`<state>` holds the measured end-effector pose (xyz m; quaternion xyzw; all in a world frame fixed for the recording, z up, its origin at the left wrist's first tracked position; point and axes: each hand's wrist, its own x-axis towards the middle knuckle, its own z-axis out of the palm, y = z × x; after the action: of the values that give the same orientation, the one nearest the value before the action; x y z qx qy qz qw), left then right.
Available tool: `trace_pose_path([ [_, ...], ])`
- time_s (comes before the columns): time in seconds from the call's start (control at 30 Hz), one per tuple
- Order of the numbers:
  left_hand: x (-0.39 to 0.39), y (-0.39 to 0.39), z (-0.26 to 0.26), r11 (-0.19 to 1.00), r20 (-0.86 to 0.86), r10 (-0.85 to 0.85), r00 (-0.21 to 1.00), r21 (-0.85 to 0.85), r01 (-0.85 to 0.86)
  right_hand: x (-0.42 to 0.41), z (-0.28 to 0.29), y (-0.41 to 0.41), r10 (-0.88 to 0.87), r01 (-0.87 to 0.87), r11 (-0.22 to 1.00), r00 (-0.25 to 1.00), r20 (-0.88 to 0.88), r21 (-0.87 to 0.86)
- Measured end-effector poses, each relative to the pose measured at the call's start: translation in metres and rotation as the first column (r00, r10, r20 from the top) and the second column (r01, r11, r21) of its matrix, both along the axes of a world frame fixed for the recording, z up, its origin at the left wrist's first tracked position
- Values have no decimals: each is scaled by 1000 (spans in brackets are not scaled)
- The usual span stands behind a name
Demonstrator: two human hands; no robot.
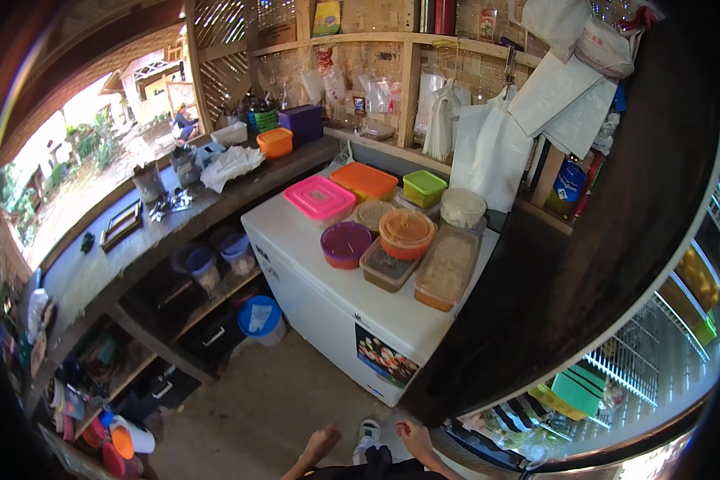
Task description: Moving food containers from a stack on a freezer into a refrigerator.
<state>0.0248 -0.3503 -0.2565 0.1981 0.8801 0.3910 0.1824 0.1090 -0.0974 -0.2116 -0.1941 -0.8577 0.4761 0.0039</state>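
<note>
Near the bottom edge, my left hand [322, 443] hangs over the floor with its fingers bent; their tips are hard to make out. My right hand [415, 439] is level with it, fingers loosely curled and a little apart, with nothing seen in it. Neither touches the white chest freezer [312, 306] before me. On its lid stand several lidded food containers, among them a pink-lidded box [319, 197], an orange-lidded box [364, 181], a purple-lidded round tub [345, 243], an orange round tub [407, 231] and a long clear-lidded box [448, 264].
A fridge stands open at the right, its shelves [627, 360] holding food and a green container [579, 387]. At the left runs a counter [90, 279] with shelves beneath. A blue-lidded bucket [260, 318] sits on the floor. Plastic bags [486, 150] hang on the woven wall. A person [184, 124] is outside.
</note>
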Motion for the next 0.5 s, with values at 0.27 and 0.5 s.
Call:
trace_pose_path([
  [0.27,-187,95,212,883,-369,2,929,436,171,-161,201,42,-36,-7,997,802,-597,-70],
  [0.5,-345,186,313,717,-480,142,865,653,244,-305,277,110,-238,236,964,547,-803,-125],
])
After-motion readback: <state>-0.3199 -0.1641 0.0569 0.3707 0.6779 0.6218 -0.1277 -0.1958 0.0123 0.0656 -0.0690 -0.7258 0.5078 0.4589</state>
